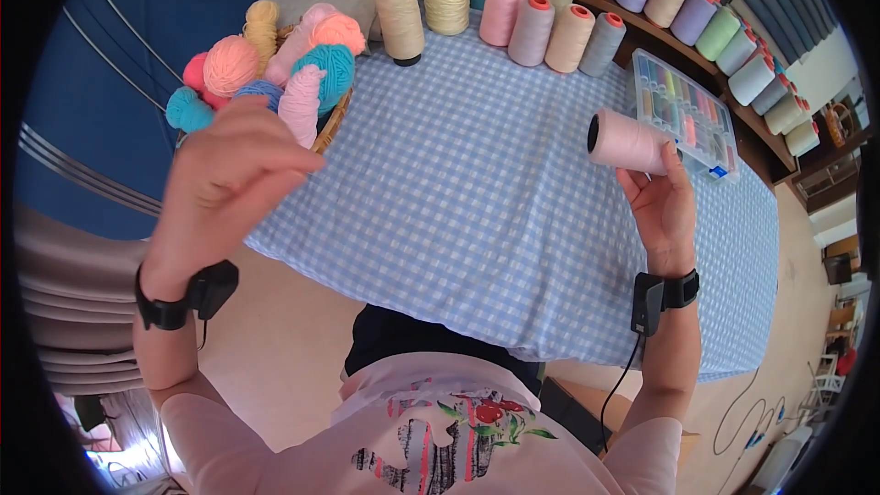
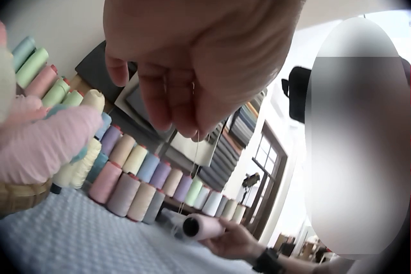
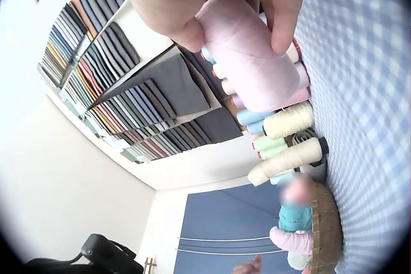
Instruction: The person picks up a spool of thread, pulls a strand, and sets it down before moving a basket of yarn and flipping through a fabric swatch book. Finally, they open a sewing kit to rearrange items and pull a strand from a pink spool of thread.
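Note:
My right hand (image 1: 667,211) grips a pale pink spool of thread (image 1: 628,143) by one end, holding it on its side above the checked cloth. In the right wrist view, fingers and thumb close round the pink spool (image 3: 253,55). My left hand (image 1: 229,179) is raised on the other side, over the table's left edge near the yarn basket, its fingertips together. From those fingertips a thin thread (image 2: 196,150) runs down toward the spool in the left wrist view.
A wicker basket (image 1: 334,121) of yarn balls (image 1: 232,65) stands at the back left. Cones of thread (image 1: 527,32) line the table's back edge and shelf. A clear plastic case (image 1: 706,133) of small spools lies at the right on the blue checked cloth (image 1: 458,174).

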A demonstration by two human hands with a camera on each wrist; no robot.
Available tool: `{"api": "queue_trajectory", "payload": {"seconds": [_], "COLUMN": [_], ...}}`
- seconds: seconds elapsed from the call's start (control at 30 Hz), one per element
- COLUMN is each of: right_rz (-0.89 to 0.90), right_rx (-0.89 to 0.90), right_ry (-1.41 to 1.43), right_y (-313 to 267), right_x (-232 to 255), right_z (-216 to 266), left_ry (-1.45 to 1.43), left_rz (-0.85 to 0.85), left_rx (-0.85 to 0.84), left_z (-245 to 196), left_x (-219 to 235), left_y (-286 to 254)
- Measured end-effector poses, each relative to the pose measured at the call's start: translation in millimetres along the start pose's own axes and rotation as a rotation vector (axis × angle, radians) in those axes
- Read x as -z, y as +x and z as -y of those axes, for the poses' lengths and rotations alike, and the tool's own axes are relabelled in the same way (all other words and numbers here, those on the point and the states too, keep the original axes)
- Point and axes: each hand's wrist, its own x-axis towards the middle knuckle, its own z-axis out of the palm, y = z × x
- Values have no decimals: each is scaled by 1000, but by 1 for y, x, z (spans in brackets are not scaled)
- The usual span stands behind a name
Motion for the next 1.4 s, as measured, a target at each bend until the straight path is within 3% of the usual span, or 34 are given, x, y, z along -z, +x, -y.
{"api": "queue_trajectory", "payload": {"seconds": [0.03, 0.1, 0.2, 0.33, 0.43, 0.5, 0.63, 0.7, 0.83, 0.9, 1.13, 1.2, 1.23, 1.3, 1.4], "right_rz": [10, 18, 39, 31, 39, 45, 47, 42, 39, 68, 146, 200, 219, 240, 294], "right_rx": [-9, -21, -31, -41, -40, -39, -44, -36, -29, -31, -21, -38, -19, -25, -49], "right_ry": [-3, -4, -5, -35, -39, -46, -32, -24, 29, 98, 146, 126, 107, 123, 150], "right_y": [1, 0, -1, 0, -1, -1, -1, -2, -4, -7, -17, -20, -22, -28, -30], "right_x": [1, 2, 0, 0, 0, 0, 1, -1, -5, -6, -13, -14, -15, -22, -23], "right_z": [-1, -3, -4, -7, -7, -7, -7, -4, 0, 4, 11, 11, 9, 9, 5], "left_ry": [0, 209, 230, 247, 261, 239, 193, 292, 376, 316, -2, -423, -427, -841, -993], "left_rz": [2, 53, 131, 239, 243, 131, 164, 486, 327, 128, -78, -133, -129, 31, 128], "left_rx": [0, -187, -297, -314, -347, -402, -439, -339, -424, -301, -333, -237, -249, -119, -67], "left_z": [2, 9, 16, 24, 22, 18, 13, 17, 17, -4, -34, -43, -42, -36, -18], "left_x": [-8, -25, -45, -65, -68, -61, -57, -65, -86, -87, -128, -147, -155, -170, -177], "left_y": [2, 5, 10, 12, 22, 33, 44, 43, 53, 70, 115, 122, 122, 122, 119]}}
